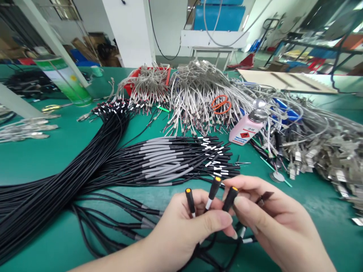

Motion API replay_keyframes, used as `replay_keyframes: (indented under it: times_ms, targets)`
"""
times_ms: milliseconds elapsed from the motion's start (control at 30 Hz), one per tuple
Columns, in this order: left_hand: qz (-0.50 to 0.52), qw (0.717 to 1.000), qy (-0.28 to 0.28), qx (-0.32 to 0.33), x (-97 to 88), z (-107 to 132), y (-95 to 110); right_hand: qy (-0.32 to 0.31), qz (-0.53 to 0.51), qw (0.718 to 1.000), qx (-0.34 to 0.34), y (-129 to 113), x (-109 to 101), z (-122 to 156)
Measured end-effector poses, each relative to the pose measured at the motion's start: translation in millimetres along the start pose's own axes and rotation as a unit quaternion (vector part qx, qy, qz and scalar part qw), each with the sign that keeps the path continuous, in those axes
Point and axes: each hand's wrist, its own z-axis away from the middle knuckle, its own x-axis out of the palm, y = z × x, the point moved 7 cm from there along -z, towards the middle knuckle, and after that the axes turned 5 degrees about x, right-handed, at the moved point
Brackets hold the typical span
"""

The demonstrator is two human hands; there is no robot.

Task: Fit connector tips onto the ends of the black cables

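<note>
In the lower middle, my left hand (195, 223) is closed around several black cables, whose round connectors stick up between the fingers. Each connector (217, 185) has an orange-yellow end face, and white sleeves show on some of the cables. My right hand (269, 223) is closed, its thumb and fingers pinching the rightmost connector (230, 199) beside my left thumb. A small dark flat piece (266, 197) pokes out between the right fingers; what it is, I cannot make out. Below both hands, black cables with white bands hang partly hidden.
A thick bundle of black cables (70, 170) crosses the left side. Behind my hands lie cable ends with grey sleeves (161, 158). Farther back are grey cables (195, 90), a red bin (129, 85), orange-handled scissors (221, 104), a pink bottle (245, 128) and tweezers (241, 163).
</note>
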Motion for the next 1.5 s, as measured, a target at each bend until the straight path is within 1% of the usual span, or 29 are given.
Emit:
replay_keyframes:
  times_ms: [133, 300, 367, 433, 533, 567, 633, 733, 800, 900, 1000, 1033, 1133, 1167, 1200, 1267, 1333, 1367, 1400, 1500]
  targets:
    - [-0.001, 1.0, 0.014, 0.007, 0.7, 0.4, 1.5, 0.001, 0.052, 0.998, -0.031, -7.8, -3.1, -3.1]
    - [-0.007, 1.0, -0.001, 0.0, 2.5, 1.9, 1.4, -0.005, 0.114, 0.993, -0.028, -4.3, -14.3, -9.8]
    - [0.0, 1.0, 0.008, 0.007, 0.7, 2.3, 2.7, -0.013, 0.157, 0.986, -0.058, -6.4, -16.2, -10.2]
    - [0.011, 1.0, 0.026, 0.009, -1.8, 2.4, 3.6, -0.01, 0.214, 0.97, -0.114, -13.2, -15.9, -8.1]
    - [0.024, 0.999, 0.047, 0.007, -4.3, 2.1, 4.2, 0.006, 0.303, 0.931, -0.206, -26.5, -10.8, -0.5]
    - [0.027, 0.998, 0.051, 0.006, -4.6, 1.8, 4.7, 0.017, 0.322, 0.919, -0.227, -29.8, -9.4, 2.3]
    - [0.026, 0.998, 0.057, 0.006, -5.2, 1.2, 5.6, 0.054, 0.334, 0.908, -0.247, -33.9, -9.8, 6.7]
    - [0.009, 0.998, 0.062, 0.001, -6.1, 0.5, 6.3, 0.113, 0.321, 0.909, -0.24, -33.8, -13.3, 10.3]
    - [-0.001, 0.998, 0.062, -0.001, -6.3, 0.3, 6.3, 0.115, 0.329, 0.906, -0.24, -32.8, -10.5, 11.2]
    - [-0.004, 0.998, 0.062, -0.001, -6.6, 0.0, 6.0, 0.093, 0.349, 0.897, -0.254, -33.5, -5.5, 11.8]
    - [-0.007, 0.998, 0.061, 0.002, -6.6, -0.3, 5.7, 0.072, 0.356, 0.896, -0.254, -35.9, -6.7, 9.8]
    - [-0.009, 0.998, 0.06, 0.003, -6.6, -0.2, 5.6, 0.056, 0.358, 0.9, -0.244, -35.4, -7.0, 7.8]
    - [-0.005, 0.998, 0.057, 0.0, -6.6, 0.5, 4.8, -0.017, 0.35, 0.92, -0.176, -28.3, -5.8, -0.4]
    - [-0.002, 0.999, 0.054, 0.0, -6.5, 0.8, 4.8, -0.027, 0.34, 0.926, -0.163, -27.1, -5.9, -1.9]
    - [0.0, 0.999, 0.05, 0.002, -6.5, 1.1, 5.0, -0.02, 0.329, 0.931, -0.158, -27.1, -7.2, -2.7]
    - [-0.005, 0.999, 0.043, 0.01, -6.7, 1.4, 6.1, 0.016, 0.316, 0.933, -0.173, -29.9, -10.0, -1.3]
    - [-0.015, 0.999, 0.039, 0.014, -7.2, 1.2, 6.5, 0.056, 0.316, 0.926, -0.199, -33.1, -12.1, 2.7]
    - [-0.018, 0.999, 0.037, 0.015, -7.5, 1.0, 6.3, 0.062, 0.321, 0.921, -0.21, -33.8, -11.5, 4.7]
    - [-0.02, 0.999, 0.035, 0.014, -7.6, 0.6, 5.8, 0.056, 0.33, 0.916, -0.22, -34.2, -9.7, 6.4]
    - [-0.02, 0.999, 0.041, 0.011, -8.8, -0.5, 4.0, 0.008, 0.375, 0.892, -0.251, -34.4, -0.3, 9.6]
